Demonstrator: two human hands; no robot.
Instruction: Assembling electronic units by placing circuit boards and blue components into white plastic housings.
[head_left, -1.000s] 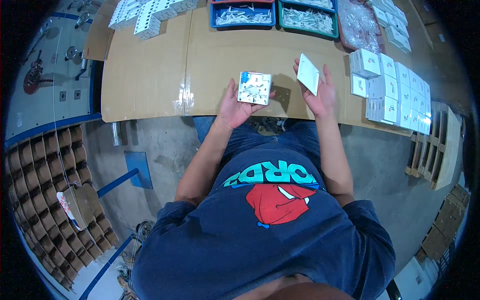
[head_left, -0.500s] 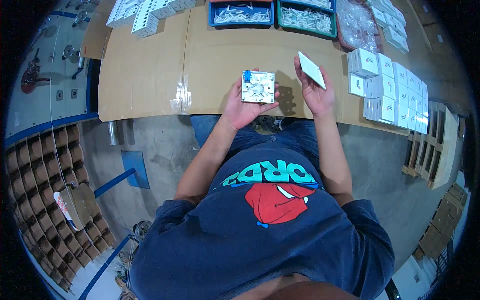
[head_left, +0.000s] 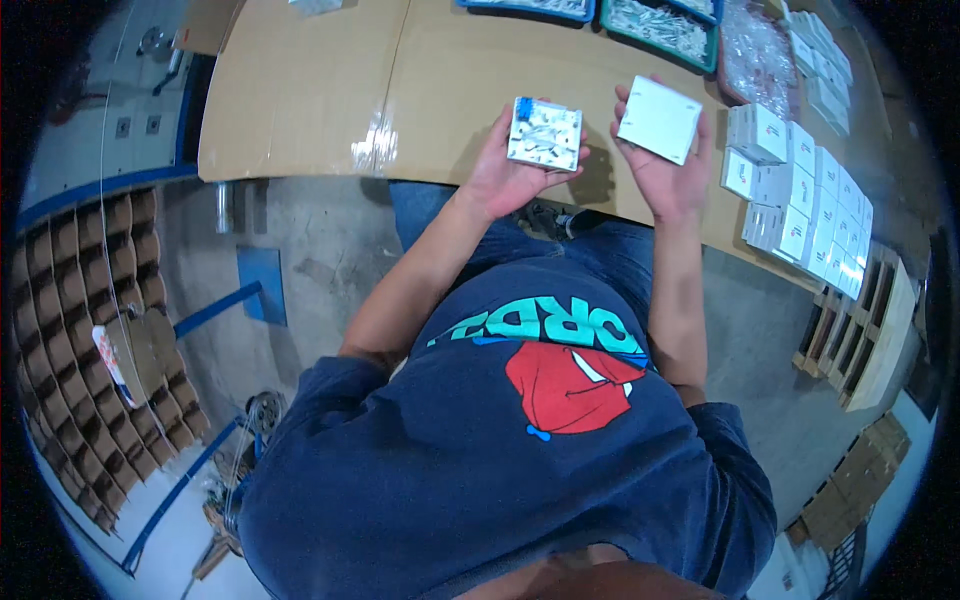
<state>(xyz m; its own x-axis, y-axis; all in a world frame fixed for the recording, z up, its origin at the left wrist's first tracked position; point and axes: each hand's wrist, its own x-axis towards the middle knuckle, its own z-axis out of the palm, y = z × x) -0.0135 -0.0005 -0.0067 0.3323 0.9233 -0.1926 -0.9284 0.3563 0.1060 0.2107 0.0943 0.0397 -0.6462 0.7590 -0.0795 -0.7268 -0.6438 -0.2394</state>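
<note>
Presently, half-curled, my left grip (head_left: 497, 182) cradles a white box (head_left: 545, 135). My right grip (head_left: 672, 187), loosely curled, holds a white cover (head_left: 660, 118).

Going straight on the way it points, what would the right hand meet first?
The right hand, holding a white square plate, would likely meet the green tray of white parts, though depth is unclear.

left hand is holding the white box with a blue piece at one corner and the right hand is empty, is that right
The right hand isn't empty: the head view shows it holding a flat white plate. The left hand does hold the white box with a blue piece at one corner.
</note>
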